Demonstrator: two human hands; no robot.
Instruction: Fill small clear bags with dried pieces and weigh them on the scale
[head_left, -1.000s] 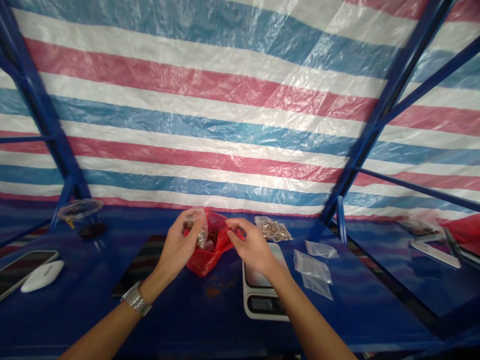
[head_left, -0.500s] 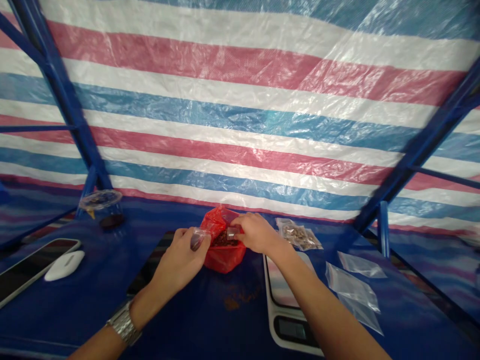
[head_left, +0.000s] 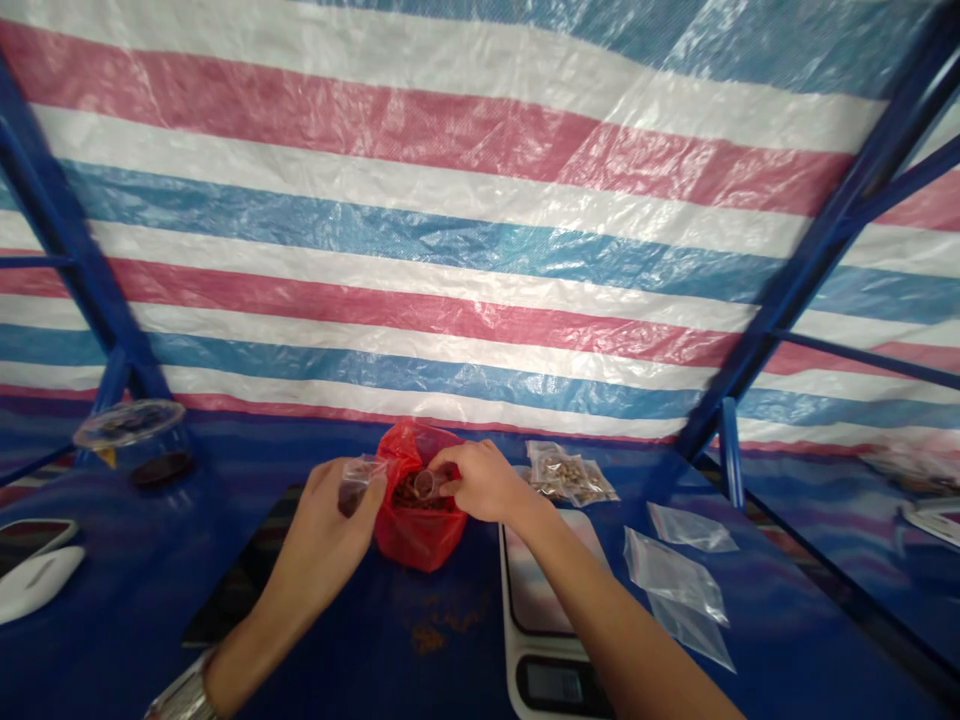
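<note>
A red plastic bag (head_left: pixel 420 540) stands open on the blue table, with small brown pieces (head_left: pixel 409 492) inside. My right hand (head_left: pixel 476 482) is closed on a small clear cup (head_left: pixel 427 484) in the mouth of the bag. My left hand (head_left: pixel 330 515) is closed around a small clear zip bag (head_left: pixel 361 472), held just left of the red bag; something dark shows through its plastic. Beneath my right forearm lies a white digital scale (head_left: pixel 512 640) with a lit display.
Filled zip bags (head_left: pixel 574 474) lie behind the scale, and several flat zip bags (head_left: pixel 675 575) lie to its right. A dark flat object (head_left: pixel 240 590) is under my left arm. At the left are a lidded clear tub (head_left: pixel 161 450), a white case (head_left: pixel 37 585) and a phone (head_left: pixel 30 540). Brown crumbs (head_left: pixel 429 640) dot the table.
The view has swung to the right, so the things on the table sit further left. The cup in my right hand has tilted, its round rim now facing me, still within the red bag.
</note>
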